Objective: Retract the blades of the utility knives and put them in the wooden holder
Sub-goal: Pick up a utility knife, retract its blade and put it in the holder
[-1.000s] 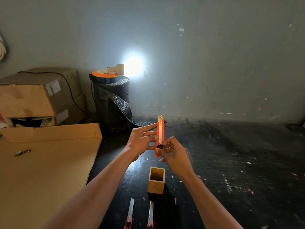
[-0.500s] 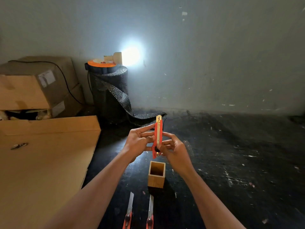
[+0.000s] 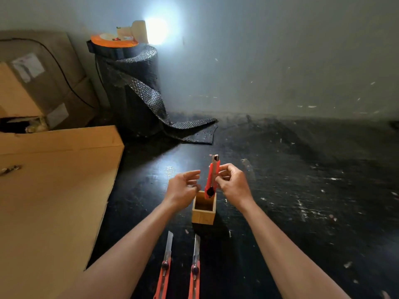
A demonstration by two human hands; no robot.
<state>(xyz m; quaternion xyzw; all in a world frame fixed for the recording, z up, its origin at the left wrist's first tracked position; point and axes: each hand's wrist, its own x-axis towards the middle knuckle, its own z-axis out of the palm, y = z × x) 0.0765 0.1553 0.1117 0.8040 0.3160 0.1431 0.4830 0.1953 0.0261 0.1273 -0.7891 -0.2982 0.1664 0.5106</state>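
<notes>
A: One knife (image 3: pixel 212 176) down to the last step. A second ago both hands were clamped on it up at chest height, blade end out; now the blade looks drawn back into the body, with only the metal tip showing at the top.

B: And the left hand (image 3: pixel 183 188) has let go. Fingers are loose and open, just beside the knife, touching nothing.

A: Right. The right hand (image 3: pixel 232 183) alone has it, grip pinched around the upper half of the red handle, knife held upright.

B: Where's the lower end?

A: At the far edge of the wooden holder (image 3: pixel 203 209), right at the mouth. I can't tell whether it's already inside or just above the rim. The holder sits on the black counter (image 3: pixel 302 201), between the two forearms.

B: So the retracting is done for this one, I'd say, and only the drop is left.

A: That's my reading. Two more knives lie near us on the counter, the left knife (image 3: pixel 165 268) and the right knife (image 3: pixel 195 270), side by side.

B: Both with long blades out, pointing toward the holder.

A: So roughly a third of the job is nearly done, by my count.
</notes>
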